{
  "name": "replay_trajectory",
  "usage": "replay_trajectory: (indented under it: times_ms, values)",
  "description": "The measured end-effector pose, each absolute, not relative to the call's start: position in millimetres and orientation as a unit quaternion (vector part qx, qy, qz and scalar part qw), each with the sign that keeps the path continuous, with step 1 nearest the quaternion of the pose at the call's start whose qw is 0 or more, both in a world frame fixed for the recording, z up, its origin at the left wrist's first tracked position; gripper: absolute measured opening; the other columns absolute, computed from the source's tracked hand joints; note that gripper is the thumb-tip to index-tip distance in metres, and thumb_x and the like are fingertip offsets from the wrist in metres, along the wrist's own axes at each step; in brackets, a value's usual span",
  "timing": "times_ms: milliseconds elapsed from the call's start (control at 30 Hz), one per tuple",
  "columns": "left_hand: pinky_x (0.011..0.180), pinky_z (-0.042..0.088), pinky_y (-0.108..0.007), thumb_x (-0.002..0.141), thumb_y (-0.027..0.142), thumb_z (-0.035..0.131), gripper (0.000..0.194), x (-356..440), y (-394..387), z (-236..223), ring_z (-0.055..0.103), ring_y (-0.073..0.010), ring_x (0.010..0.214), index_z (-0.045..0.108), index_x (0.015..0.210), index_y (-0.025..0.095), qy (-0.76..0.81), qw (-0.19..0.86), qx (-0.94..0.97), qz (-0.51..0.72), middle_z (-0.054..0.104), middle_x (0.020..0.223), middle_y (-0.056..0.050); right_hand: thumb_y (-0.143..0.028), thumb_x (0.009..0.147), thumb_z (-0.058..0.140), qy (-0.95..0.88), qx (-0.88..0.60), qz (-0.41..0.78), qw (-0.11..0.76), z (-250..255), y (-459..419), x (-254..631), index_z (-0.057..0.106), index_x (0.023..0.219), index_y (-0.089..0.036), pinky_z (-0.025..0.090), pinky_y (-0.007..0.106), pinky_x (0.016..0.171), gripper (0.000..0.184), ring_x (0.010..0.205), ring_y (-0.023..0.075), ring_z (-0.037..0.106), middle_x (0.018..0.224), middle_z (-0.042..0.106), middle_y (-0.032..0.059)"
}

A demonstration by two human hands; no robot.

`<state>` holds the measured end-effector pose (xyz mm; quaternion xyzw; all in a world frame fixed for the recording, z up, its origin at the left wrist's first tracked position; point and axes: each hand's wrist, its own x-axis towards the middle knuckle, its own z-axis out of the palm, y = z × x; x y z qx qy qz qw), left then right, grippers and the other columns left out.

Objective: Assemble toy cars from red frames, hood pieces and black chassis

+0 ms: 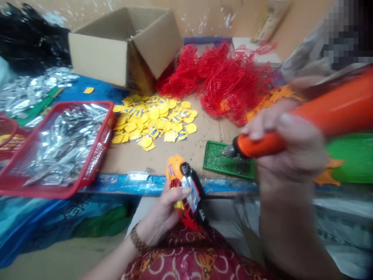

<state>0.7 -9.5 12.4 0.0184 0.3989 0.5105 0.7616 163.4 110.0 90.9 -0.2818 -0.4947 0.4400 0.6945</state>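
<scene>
My left hand (163,212) is closed around a toy vehicle (189,190) with orange, red, silver and black parts, held near my lap at the table's front edge. My right hand (291,144) grips an orange electric screwdriver (268,144), its metal tip pointing left. Below that tip lies a small green tray (214,159) holding tiny dark pieces too small to name. Beyond the toy, a pile of yellow plastic pieces (154,116), some with blue markings, spreads over the cardboard. The right hand and screwdriver are blurred.
At left, a red basket (100,149) holds many silvery parts. An open cardboard box (99,54) stands at the back, beside a heap of red lattice pieces (227,81). Orange pieces (328,173) lie near a green tray (352,159) at right. Black plastic (29,42) sits far left.
</scene>
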Motion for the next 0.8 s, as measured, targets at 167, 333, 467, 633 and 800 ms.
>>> replay_trajectory:
  times_ms: [167,333,467,633,800]
  values:
    - [0.061,0.058,-0.026,0.050,0.015,0.090,0.033,11,-8,18,0.067,-0.0141,0.058,0.071,0.077,0.009,0.426,0.735,-0.023,0.527,0.074,0.070,-0.003,-0.024,0.080,0.072,-0.504,-0.215,0.485,0.682,119,83,162,0.059,0.059,-0.026,0.048,0.029,0.048,0.024,0.044,0.0083,0.042,0.060,0.042,-0.0048]
    - [0.072,0.058,-0.030,0.058,0.016,0.085,0.035,14,-13,12,0.069,-0.0161,0.064,0.071,0.089,0.007,0.395,0.754,-0.013,0.525,0.075,0.076,-0.005,-0.044,0.081,0.073,-0.512,-0.188,0.520,0.657,124,64,153,0.060,0.068,-0.030,0.051,0.029,0.050,0.023,0.043,0.0077,0.046,0.058,0.045,-0.0058]
    - [0.082,0.057,-0.035,0.064,0.017,0.082,0.038,14,-16,8,0.071,-0.0187,0.068,0.069,0.099,0.009,0.368,0.769,0.007,0.522,0.075,0.076,-0.005,-0.049,0.085,0.066,-0.485,-0.279,0.522,0.643,131,54,142,0.061,0.071,-0.031,0.054,0.033,0.050,0.023,0.040,0.0089,0.046,0.056,0.044,-0.0051]
    - [0.084,0.057,-0.036,0.063,0.016,0.081,0.036,15,-15,12,0.070,-0.0170,0.063,0.069,0.096,0.010,0.355,0.772,0.006,0.527,0.074,0.074,-0.003,-0.043,0.087,0.063,-0.515,-0.278,0.522,0.620,132,58,137,0.055,0.067,-0.030,0.049,0.030,0.042,0.026,0.036,0.0078,0.046,0.049,0.044,-0.0069]
    - [0.081,0.057,-0.033,0.062,0.015,0.082,0.038,15,-15,14,0.069,-0.0162,0.064,0.068,0.097,0.010,0.356,0.764,0.008,0.538,0.075,0.077,-0.003,-0.032,0.086,0.065,-0.552,-0.249,0.504,0.616,121,59,138,0.055,0.075,-0.031,0.050,0.030,0.044,0.014,0.039,0.0093,0.046,0.054,0.045,-0.0058]
